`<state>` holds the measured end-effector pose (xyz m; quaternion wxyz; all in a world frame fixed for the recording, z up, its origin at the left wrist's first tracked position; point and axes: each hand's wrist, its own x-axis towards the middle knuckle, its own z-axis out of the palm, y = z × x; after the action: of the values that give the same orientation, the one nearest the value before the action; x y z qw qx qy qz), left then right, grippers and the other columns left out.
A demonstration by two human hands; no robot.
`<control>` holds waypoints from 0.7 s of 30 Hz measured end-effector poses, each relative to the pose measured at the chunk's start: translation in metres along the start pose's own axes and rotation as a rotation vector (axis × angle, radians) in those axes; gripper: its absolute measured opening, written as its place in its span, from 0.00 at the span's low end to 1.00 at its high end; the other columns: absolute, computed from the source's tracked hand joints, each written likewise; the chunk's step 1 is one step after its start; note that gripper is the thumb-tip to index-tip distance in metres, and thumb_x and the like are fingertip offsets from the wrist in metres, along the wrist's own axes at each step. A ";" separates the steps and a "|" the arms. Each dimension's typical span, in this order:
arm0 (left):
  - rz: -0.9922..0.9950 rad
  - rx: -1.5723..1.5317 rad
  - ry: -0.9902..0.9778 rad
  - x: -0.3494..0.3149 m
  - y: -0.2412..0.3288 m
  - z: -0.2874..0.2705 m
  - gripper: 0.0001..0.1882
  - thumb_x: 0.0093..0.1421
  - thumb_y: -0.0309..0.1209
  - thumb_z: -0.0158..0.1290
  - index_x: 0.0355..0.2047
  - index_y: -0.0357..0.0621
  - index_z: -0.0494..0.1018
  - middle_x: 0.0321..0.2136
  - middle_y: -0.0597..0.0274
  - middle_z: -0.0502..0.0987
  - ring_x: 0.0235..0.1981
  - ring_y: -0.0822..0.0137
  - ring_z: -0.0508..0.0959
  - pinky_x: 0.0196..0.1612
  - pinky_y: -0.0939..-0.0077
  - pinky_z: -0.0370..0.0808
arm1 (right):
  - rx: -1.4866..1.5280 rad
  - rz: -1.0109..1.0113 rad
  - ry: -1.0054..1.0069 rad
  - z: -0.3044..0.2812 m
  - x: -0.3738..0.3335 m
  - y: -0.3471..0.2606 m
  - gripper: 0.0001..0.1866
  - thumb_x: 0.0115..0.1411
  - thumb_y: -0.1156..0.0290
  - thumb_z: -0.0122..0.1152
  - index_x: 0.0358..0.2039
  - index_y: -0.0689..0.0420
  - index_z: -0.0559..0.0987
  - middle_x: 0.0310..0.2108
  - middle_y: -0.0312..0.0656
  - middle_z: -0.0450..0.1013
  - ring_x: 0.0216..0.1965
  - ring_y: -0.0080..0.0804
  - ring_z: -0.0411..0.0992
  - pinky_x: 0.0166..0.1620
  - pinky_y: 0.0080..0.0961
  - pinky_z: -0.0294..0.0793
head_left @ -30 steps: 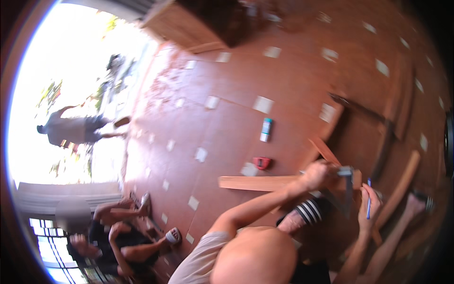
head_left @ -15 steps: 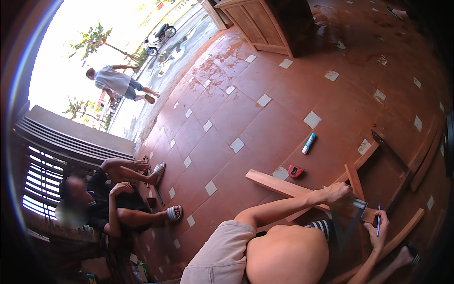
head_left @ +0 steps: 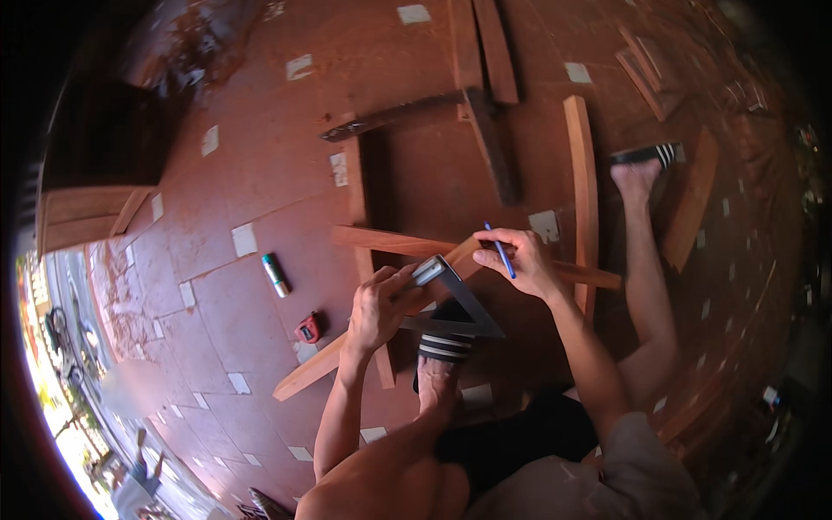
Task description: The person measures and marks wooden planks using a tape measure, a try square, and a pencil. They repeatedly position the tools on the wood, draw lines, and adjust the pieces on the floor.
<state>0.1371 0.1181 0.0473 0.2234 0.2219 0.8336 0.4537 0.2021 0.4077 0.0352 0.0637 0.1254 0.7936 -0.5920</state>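
Pressing down with curled fingers, the left hand (head_left: 379, 305) grips a metal try square (head_left: 452, 299) lying against a long wooden strip (head_left: 364, 347) on the tiled floor (head_left: 217, 286). Just to its right, the right hand (head_left: 518, 260) pinches a blue pencil (head_left: 500, 251), fingers closed, resting on a crossing wooden slat (head_left: 390, 242).

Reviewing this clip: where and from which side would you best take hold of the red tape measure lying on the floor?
Grip the red tape measure across its two flat side faces, coming straight down from above. It lies alone on the tiled floor, just left of the long wooden slat, so its body looks open all round. The left hand is nearest, but holds the metal square.
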 end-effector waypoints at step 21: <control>-0.045 0.015 0.077 0.006 0.013 0.031 0.23 0.58 0.21 0.66 0.56 0.35 0.81 0.36 0.47 0.81 0.37 0.47 0.81 0.42 0.57 0.78 | -0.045 -0.210 0.307 0.033 -0.051 -0.031 0.09 0.63 0.84 0.69 0.44 0.66 0.85 0.43 0.50 0.84 0.45 0.33 0.84 0.48 0.26 0.83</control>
<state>0.1527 0.1486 0.0425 0.1997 0.1871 0.8499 0.4504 0.2407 0.3614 0.0667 -0.1177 0.1294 0.8156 -0.5515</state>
